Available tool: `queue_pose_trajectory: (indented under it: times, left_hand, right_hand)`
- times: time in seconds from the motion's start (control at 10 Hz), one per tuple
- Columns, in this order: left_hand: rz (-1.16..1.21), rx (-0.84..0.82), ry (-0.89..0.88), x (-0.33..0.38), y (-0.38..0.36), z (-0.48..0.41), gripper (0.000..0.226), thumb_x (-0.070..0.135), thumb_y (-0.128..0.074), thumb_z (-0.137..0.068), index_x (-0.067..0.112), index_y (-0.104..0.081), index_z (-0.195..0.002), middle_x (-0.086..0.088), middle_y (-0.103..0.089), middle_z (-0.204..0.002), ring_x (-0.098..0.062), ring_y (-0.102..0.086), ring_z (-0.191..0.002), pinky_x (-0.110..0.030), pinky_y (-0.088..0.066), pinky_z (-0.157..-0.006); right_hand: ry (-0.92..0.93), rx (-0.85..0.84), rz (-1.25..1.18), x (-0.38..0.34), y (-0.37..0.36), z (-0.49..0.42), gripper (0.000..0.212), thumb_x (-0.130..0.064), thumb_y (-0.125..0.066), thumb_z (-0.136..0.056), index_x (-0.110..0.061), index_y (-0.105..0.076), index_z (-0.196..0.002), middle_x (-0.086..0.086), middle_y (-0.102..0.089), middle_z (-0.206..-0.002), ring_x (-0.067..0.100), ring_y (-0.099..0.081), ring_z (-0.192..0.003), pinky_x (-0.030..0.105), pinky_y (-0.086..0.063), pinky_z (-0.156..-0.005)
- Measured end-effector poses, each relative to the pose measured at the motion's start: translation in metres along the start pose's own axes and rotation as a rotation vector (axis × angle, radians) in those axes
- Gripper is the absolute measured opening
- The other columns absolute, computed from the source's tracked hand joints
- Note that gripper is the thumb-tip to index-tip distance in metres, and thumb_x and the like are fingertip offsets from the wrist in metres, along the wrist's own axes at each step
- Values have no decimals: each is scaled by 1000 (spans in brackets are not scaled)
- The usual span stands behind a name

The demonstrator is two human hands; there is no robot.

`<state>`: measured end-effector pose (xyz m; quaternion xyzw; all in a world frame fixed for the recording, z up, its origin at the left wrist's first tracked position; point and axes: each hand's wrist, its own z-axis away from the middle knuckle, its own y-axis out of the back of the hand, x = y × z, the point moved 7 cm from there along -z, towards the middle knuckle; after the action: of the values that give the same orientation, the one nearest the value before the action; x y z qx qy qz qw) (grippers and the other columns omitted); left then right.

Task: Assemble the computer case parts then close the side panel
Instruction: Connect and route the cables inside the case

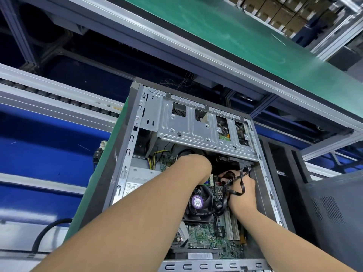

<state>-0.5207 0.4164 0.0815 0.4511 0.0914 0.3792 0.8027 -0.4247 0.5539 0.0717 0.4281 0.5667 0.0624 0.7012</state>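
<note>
Right grip holds black cables inside the case; left grip bends downward, closure unseen.

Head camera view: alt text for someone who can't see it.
Inside an open case, the right hand grips black cables; the left hand reaches in beside it, fingers hidden. A drive cage sits above, a fan below.

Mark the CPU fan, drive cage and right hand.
CPU fan (197, 201): head view, purple hub sticker.
drive cage (188, 124): head view, flat silver top plate.
right hand (248, 195): head view, its back, under the black cables (242, 183).
</note>
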Motion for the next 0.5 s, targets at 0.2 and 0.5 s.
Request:
queue_pose_trajectory:
  times: [0.2, 0.5]
  left_hand:
    - [82, -10, -6, 4, -3, 5, 53, -3, -54, -96, 9, -49, -147, -8, -51, -111, -26, -49, -88, -28, -44, -73]
    - [120, -22, 0, 3, -2, 5, 49, -1, -55, -97, 7, -52, -145, -7, -49, -112, -27, -48, -91, -29, -44, -77]
  right_hand:
    - [-273, 89, 239, 11, -4, -13, 38, 16, -34, -94, -5, -58, -73, 16, -61, -76, 17, -44, -65, 33, -44, -57]
    - [-414, 92, 67, 9, -4, -6, 48, 16, -40, -90, -19, -37, -58, -5, -39, -58, 6, -27, -56, 17, -24, -37]
